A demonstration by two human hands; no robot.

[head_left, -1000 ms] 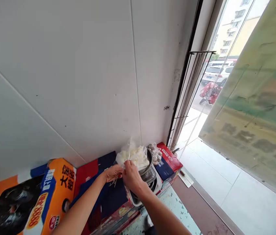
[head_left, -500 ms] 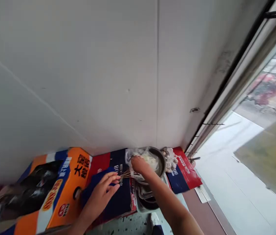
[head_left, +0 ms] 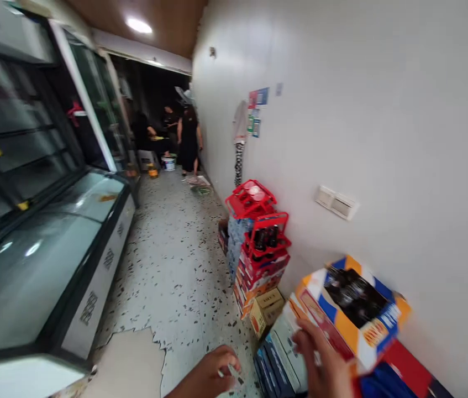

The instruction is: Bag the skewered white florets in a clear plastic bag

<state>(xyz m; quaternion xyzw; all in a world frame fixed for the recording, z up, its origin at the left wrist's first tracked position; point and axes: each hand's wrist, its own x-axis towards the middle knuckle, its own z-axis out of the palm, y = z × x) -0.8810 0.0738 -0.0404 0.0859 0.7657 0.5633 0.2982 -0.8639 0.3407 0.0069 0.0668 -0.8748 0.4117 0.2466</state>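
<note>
My left hand point(head_left: 213, 371) is low in the middle of the view, over the speckled floor. Its fingers are loosely bent, with a gap between them and the thumb; no object shows in it. To its right, my right hand point(head_left: 322, 359) is somewhat blurred, its fingers apart and nothing visible in them. It is nearest to the stacked flat boxes point(head_left: 281, 354) and the orange, white and blue carton point(head_left: 372, 334), and covers part of them. Dark bottles or wrapped items point(head_left: 353, 296) fill the carton's open top.
Red bottle carriers point(head_left: 267, 237) top stacked cartons along the wall, behind a brown box point(head_left: 267, 309). A glass-topped freezer point(head_left: 68, 221) lines the left. Several people point(head_left: 188, 135) are at the aisle's far end. A pale patch point(head_left: 130, 365) with jagged edges lies on the floor.
The view has swung left from the wall and doorway to the long aisle. My right hand has left the plastic bag in the bowl, and the sticks near my left hand are out of view.
</note>
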